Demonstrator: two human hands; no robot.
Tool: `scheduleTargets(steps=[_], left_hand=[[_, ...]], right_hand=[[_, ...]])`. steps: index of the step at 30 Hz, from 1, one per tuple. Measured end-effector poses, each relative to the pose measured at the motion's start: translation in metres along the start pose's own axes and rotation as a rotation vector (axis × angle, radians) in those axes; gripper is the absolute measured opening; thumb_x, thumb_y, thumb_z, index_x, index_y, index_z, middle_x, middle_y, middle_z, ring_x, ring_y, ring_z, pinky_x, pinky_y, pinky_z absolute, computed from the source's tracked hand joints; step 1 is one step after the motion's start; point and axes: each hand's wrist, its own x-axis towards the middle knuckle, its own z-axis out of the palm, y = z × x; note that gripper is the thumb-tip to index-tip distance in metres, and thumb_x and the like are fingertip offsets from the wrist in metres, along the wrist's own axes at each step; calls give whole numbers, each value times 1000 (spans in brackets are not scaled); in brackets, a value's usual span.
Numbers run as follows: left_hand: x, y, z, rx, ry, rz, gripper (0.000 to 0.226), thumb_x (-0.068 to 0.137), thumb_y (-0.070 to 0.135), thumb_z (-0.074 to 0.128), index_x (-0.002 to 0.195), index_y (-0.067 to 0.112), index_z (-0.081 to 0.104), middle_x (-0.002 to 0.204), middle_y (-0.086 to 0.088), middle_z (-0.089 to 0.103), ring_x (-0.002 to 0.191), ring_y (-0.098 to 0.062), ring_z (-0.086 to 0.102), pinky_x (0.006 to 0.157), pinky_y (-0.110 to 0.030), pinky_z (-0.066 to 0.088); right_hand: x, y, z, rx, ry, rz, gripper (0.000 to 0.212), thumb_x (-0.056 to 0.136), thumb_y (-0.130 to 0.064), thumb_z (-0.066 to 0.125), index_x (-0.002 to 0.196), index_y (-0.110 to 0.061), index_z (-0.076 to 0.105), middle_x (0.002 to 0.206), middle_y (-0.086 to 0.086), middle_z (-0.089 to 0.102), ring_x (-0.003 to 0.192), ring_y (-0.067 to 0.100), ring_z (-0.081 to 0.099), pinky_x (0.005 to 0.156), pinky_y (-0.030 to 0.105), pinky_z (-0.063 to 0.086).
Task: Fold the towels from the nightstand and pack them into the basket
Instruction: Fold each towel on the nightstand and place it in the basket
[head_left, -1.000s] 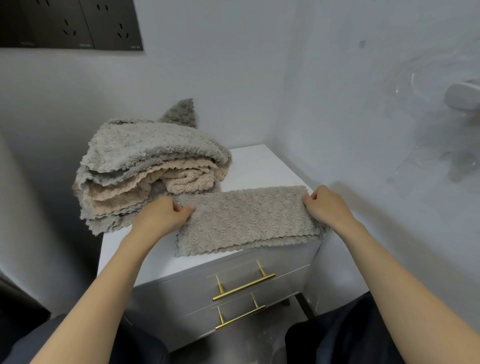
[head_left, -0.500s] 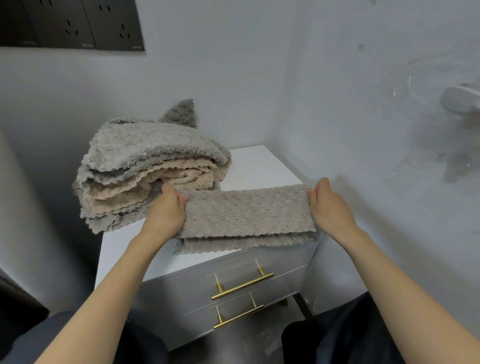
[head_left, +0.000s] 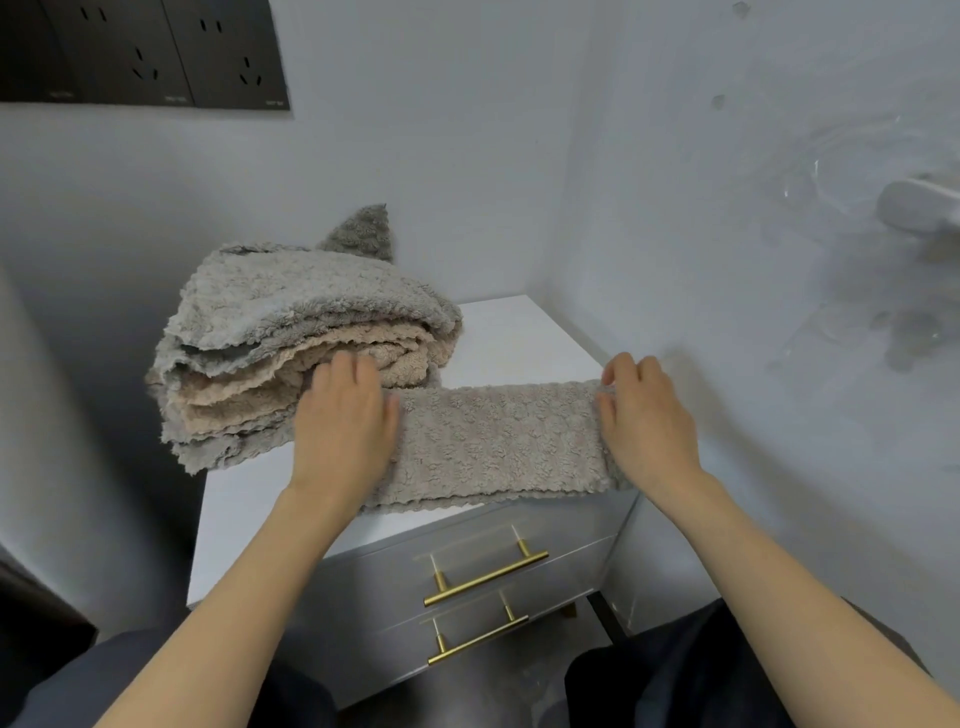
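The folded towel (head_left: 498, 441) lay stretched between both hands on the nightstand (head_left: 519, 332). The left hand (head_left: 340, 426) pressed flat on its left end, fingers straight. The right hand (head_left: 649, 421) pinched its right end. A towel pile (head_left: 291, 332) sat just beyond the left hand.

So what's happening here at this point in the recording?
A person is folding towels on a white nightstand. One grey towel, already folded into a long strip, lies along the front edge. The left hand rests flat on its left end and the right hand pinches its right end. A loose pile of grey and beige towels waits behind on the left. No basket is in view.
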Motion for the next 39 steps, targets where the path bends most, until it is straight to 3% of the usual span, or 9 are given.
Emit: scheduleTargets(steps=[3,5,7,9,13,23,34,36,39], left_hand=[[-2,23,7,-181,5,131,31,99,25,41,121,9,56,120,-6,54,107,-22,52,90,-37,43],[-4,37,16,-220,-69,163,38,101,24,36,134,9,49,138,-6,47,126,-23,44,105,-37,34],[-8,46,29,-195,-188,194,46,104,25,25,147,9,31,156,-5,25,145,-21,17,118,-38,16],[-9,50,39,-177,-305,202,50,104,26,17,152,10,15,160,-2,9,148,-17,-3,120,-38,2],[-10,53,48,-121,-389,177,52,104,28,12,153,12,5,161,-2,1,148,-18,-5,120,-39,-3],[-12,28,47,-122,-418,88,56,102,43,9,153,21,5,161,7,0,147,-11,-6,117,-34,-10],[-15,3,30,-132,-491,-13,63,101,46,10,153,12,-1,161,-4,-5,147,-17,-7,118,-36,-5],[-15,5,26,-115,-454,14,62,102,44,12,153,9,6,161,-6,4,148,-18,0,119,-35,-2],[-12,11,17,-155,-308,118,53,103,38,22,145,7,33,149,-9,37,137,-23,32,112,-31,19]], right_hand=[[-5,-26,9,159,-36,-149,25,99,-19,42,117,-11,57,116,6,52,109,23,48,82,32,38],[-10,-44,18,242,-110,-216,33,101,-21,38,130,-13,53,131,2,51,119,19,47,97,30,36],[-13,-59,28,256,-185,-264,40,103,-21,33,141,-13,43,146,2,43,134,17,38,112,30,26],[-15,-68,39,224,-264,-299,45,105,-21,27,149,-12,31,155,3,31,144,17,23,119,31,11],[-14,-72,52,106,-361,-303,50,105,-25,19,153,-14,15,160,2,15,148,16,7,121,36,1],[-12,-32,51,-14,-401,-176,52,101,-44,7,152,-36,1,161,-6,-3,148,15,-7,115,37,-12],[-10,0,28,42,-461,-3,55,103,-42,19,154,-23,7,162,3,1,148,23,-4,120,45,4],[-9,0,20,60,-363,-25,53,102,-38,32,150,-18,25,158,6,19,144,27,8,117,43,17],[-8,-1,6,93,-175,14,41,96,-29,46,136,-19,47,138,7,42,126,27,27,98,38,34]])
